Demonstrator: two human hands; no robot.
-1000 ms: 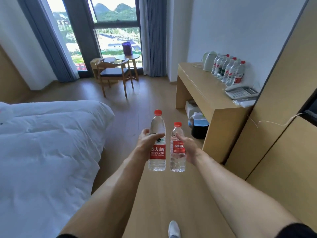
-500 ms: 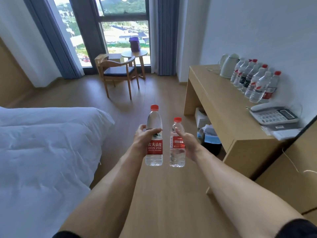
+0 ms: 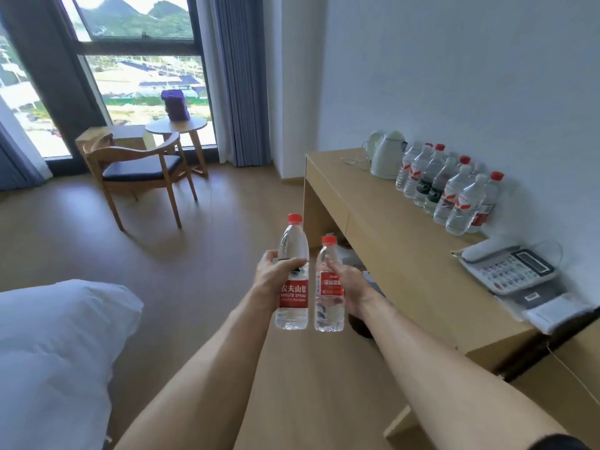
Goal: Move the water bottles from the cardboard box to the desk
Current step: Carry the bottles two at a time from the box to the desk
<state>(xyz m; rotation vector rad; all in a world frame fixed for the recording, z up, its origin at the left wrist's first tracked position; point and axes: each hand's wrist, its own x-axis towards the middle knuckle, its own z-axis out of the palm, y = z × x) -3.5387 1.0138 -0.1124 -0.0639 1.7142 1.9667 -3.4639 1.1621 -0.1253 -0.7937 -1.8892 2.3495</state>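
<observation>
Desk [image 3: 396, 241] nearer; hands [image 3: 276, 277] hold two bottles [image 3: 292, 287].

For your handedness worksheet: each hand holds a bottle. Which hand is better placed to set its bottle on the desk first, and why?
Probably the right hand. Its shorter bottle is on the side nearest the desk, which lies to the right. The left hand with the taller bottle would need to reach farther across.

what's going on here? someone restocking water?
Looks that way. A person carries two red-capped water bottles upright at arm's length: the left hand holds the taller bottle, the right hand the shorter bottle. Both are in the air over the floor, not yet set down. The desk on the right already has a row of bottles along the wall, between a kettle and a phone.
</observation>
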